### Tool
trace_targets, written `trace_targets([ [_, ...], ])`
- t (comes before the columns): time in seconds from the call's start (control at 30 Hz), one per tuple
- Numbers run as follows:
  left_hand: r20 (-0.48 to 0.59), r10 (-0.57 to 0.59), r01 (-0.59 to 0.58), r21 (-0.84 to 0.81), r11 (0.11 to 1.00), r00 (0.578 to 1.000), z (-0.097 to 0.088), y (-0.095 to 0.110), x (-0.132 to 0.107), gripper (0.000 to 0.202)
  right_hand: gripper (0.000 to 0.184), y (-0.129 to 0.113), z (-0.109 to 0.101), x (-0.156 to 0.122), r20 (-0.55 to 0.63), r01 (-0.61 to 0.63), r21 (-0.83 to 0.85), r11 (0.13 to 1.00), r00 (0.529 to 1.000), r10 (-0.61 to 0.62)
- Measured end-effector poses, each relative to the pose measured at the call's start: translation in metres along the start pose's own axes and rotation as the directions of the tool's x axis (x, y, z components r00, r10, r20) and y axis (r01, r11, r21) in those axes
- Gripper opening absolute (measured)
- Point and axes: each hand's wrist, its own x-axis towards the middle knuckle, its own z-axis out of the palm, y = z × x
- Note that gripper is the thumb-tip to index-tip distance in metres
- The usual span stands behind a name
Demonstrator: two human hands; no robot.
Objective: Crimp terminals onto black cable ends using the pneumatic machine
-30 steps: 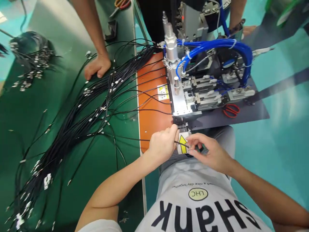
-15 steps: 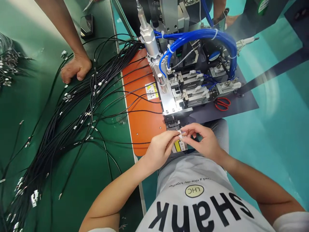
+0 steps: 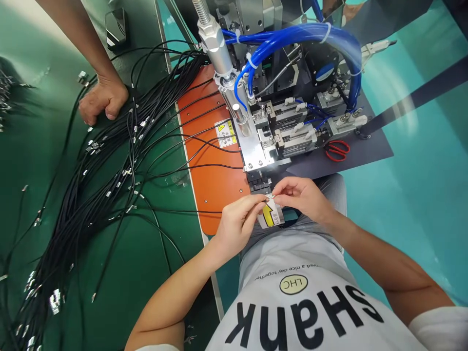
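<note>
A black cable [image 3: 206, 211] runs across the orange plate into my left hand [image 3: 236, 222], whose thumb and fingers are closed on it near its end. Pale, thin wire ends [image 3: 270, 197] stick out past the left fingertips. My right hand [image 3: 303, 196] pinches these wire ends between thumb and forefinger. Both hands meet just in front of the metal machine [image 3: 252, 153], above a label with a yellow arrow [image 3: 269, 216]. The fingers partly cover the cable's tip, so its details are too small to make out.
Many black cables [image 3: 106, 170] with silvery ends lie on the green table [image 3: 120, 312]; several cross the orange plate [image 3: 208, 187] into the machine. Another person's hand [image 3: 104, 100] rests beside them, near a phone [image 3: 116, 29]. Blue hoses [image 3: 292, 36] arch overhead. Red-handled scissors [image 3: 337, 150] lie at right.
My right thumb and fingers have come closer together on the wire ends, and the white bit between the hands shows less. The view has shifted slightly. The other person's hand stays on the table.
</note>
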Motion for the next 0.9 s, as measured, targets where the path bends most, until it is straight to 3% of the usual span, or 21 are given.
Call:
trace_targets([
  [0.1, -0.002, 0.006, -0.006, -0.009, 1.0, 1.0, -0.001, 0.0, 0.0, 0.02, 0.021, 0.0, -0.002, 0.003, 0.068, -0.038, 0.063, 0.997, 0.997, 0.034],
  [0.47, -0.004, -0.001, 0.001, -0.004, 1.0, 1.0, -0.002, 0.001, 0.0, 0.019, 0.026, -0.007, -0.006, 0.016, 0.132, -0.032, 0.083, 0.996, 0.991, 0.021],
  [0.73, -0.026, 0.039, -0.037, 0.062, 0.997, 0.999, -0.002, 0.0, 0.0, 0.018, 0.03, -0.014, -0.006, 0.008, 0.129, 0.084, -0.221, 0.972, 0.99, -0.056],
  [0.83, 0.019, 0.117, -0.119, 0.192, 0.974, 0.993, -0.002, -0.003, 0.001, 0.02, 0.03, -0.026, -0.005, 0.001, 0.117, 0.19, -0.435, 0.88, 0.981, -0.154],
  [0.9, 0.048, 0.164, -0.17, 0.301, 0.938, 0.985, -0.001, -0.005, 0.001, 0.022, 0.023, -0.036, -0.001, -0.002, 0.117, 0.269, -0.573, 0.775, 0.962, -0.247],
])
